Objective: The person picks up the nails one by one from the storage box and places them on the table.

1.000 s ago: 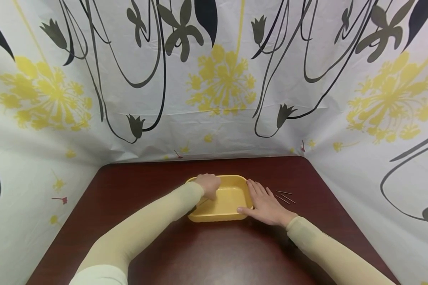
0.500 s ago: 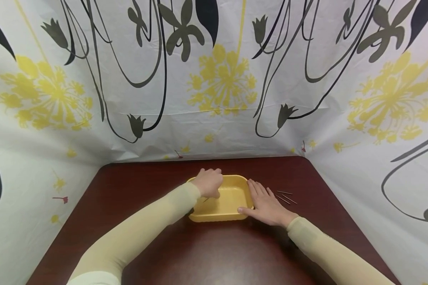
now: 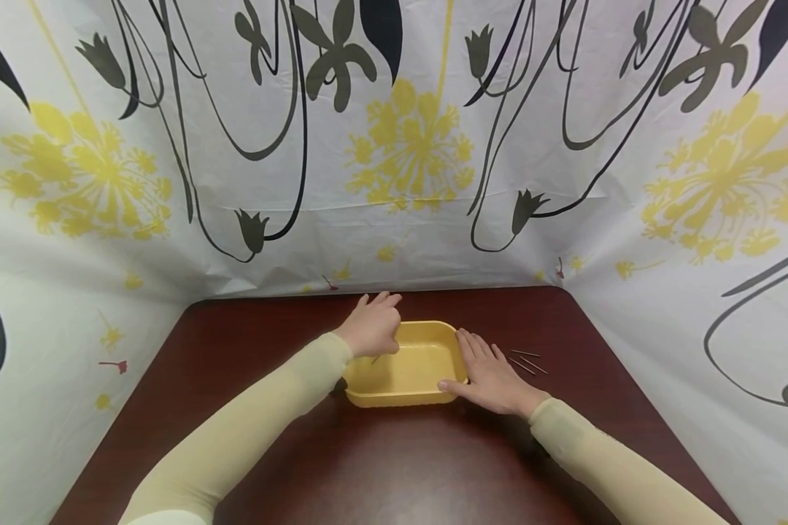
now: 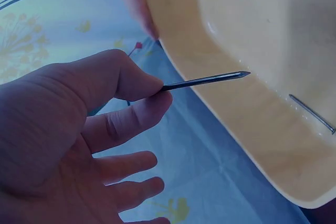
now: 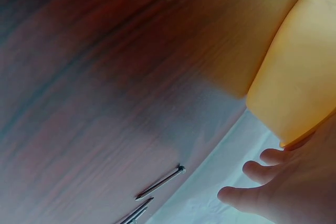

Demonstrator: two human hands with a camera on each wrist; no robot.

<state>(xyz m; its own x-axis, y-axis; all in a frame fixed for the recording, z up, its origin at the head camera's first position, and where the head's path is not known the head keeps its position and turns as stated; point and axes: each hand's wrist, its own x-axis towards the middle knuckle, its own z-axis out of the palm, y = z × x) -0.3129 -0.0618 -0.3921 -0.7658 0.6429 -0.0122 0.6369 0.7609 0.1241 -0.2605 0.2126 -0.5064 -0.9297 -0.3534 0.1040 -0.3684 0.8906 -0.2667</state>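
Observation:
My left hand (image 3: 373,327) is over the left side of a yellow plastic tray (image 3: 400,400). Between thumb and index finger it pinches a nail (image 4: 210,80) near one end, and the pointed end reaches over the tray's rim. The other fingers are spread loosely in the left wrist view. A second nail (image 4: 312,114) lies inside the tray. My right hand (image 3: 492,380) rests with straight, spread fingers on the tray's right rim; the thumb touches its front right corner. In the right wrist view, part of this hand (image 5: 299,187) shows beside the tray's outer wall.
To the right of my right hand, several nails (image 3: 525,354) lie on the dark red-brown table (image 3: 407,467). A white cloth with printed flowers (image 3: 394,146) hangs behind the table and along both sides.
My left hand has risen and moved back and left out of the tray, with the nail still pinched. The right hand stays in place on the rim.

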